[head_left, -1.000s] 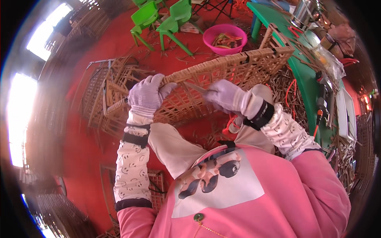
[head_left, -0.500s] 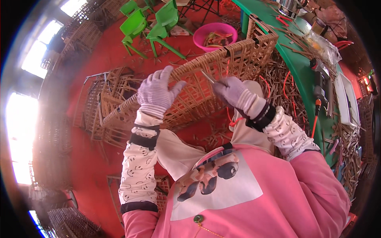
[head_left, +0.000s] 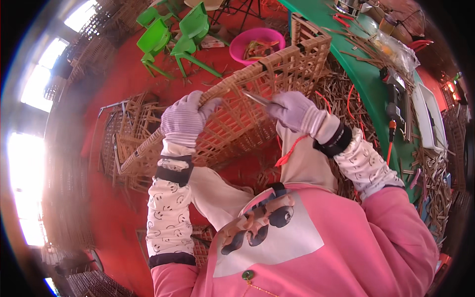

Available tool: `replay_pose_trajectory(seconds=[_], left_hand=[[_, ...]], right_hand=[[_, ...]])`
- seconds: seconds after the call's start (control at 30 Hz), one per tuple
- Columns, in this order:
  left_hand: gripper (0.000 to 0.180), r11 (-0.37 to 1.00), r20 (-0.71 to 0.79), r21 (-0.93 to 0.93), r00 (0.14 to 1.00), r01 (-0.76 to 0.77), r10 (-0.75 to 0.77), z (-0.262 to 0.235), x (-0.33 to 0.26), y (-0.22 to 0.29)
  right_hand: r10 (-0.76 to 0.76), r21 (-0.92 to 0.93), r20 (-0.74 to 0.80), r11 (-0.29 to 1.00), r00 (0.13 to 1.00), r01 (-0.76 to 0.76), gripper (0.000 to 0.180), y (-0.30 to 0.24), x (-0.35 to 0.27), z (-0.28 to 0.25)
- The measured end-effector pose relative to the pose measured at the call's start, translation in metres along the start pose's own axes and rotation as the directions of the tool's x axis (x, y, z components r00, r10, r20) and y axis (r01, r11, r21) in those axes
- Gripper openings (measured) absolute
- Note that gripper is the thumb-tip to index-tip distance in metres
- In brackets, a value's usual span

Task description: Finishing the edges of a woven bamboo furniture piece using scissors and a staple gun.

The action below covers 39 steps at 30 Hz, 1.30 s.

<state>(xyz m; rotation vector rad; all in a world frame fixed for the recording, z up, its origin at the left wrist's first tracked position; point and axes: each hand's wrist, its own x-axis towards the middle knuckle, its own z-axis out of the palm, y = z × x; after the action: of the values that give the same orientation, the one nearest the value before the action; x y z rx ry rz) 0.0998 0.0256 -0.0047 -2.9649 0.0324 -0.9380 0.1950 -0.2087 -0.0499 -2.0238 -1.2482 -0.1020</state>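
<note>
A large open-weave basket (head_left: 243, 75) of brown strips stands tilted before my knees, its wrapped rim running from lower left to upper right. My left hand (head_left: 184, 120), in a pale purple striped glove, is closed over that rim near its middle. Gloved alike, my right hand (head_left: 293, 111) grips a slim metal tool (head_left: 254, 97) whose pointed end reaches toward the rim, to the right of my left hand. The tool's grip is hidden in my fingers, so its exact kind is unclear. Whether its tip touches the weave, I cannot tell.
Beyond the basket stand a pink basin (head_left: 257, 38) with scraps in it and green plastic chairs (head_left: 190, 37). A green table (head_left: 354, 69) on the right bears strips, a power tool (head_left: 394, 101) and a white tray (head_left: 429, 116). Strip offcuts litter the red floor (head_left: 116, 213).
The basket and background have shifted slightly left in view. My left fingers have come down round the rim. The metal tool now points more level, still in my right hand.
</note>
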Motion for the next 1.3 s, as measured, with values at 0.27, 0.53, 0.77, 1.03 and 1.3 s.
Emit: replay_pose_trajectory(seconds=[0.27,0.53,0.77,1.03,1.3], left_hand=[[0.034,0.992,0.180,-0.092,0.982,0.081,-0.063,-0.019,-0.004,-0.058],[0.032,0.991,0.231,-0.017,0.965,0.133,-0.125,-0.050,-0.051,-0.126],[0.039,0.994,0.252,0.097,0.965,0.045,-0.068,-0.063,-0.074,-0.107],[0.049,0.996,0.005,0.091,1.000,0.015,-0.016,-0.020,-0.059,-0.048],[0.041,0.991,-0.115,0.130,0.993,0.018,-0.003,-0.011,-0.060,-0.034]], right_hand=[[0.654,0.383,0.229,0.620,0.721,-0.684,0.029,0.005,0.002,-0.019],[0.452,0.316,0.409,0.745,0.793,-0.588,0.029,-0.026,0.050,0.022],[0.435,0.338,0.527,0.681,0.730,-0.650,0.029,-0.048,0.037,0.056],[0.579,0.373,0.467,0.556,0.668,-0.743,0.025,-0.069,0.015,0.054],[0.456,0.546,0.437,0.550,0.775,-0.632,0.026,-0.083,0.004,0.043]])
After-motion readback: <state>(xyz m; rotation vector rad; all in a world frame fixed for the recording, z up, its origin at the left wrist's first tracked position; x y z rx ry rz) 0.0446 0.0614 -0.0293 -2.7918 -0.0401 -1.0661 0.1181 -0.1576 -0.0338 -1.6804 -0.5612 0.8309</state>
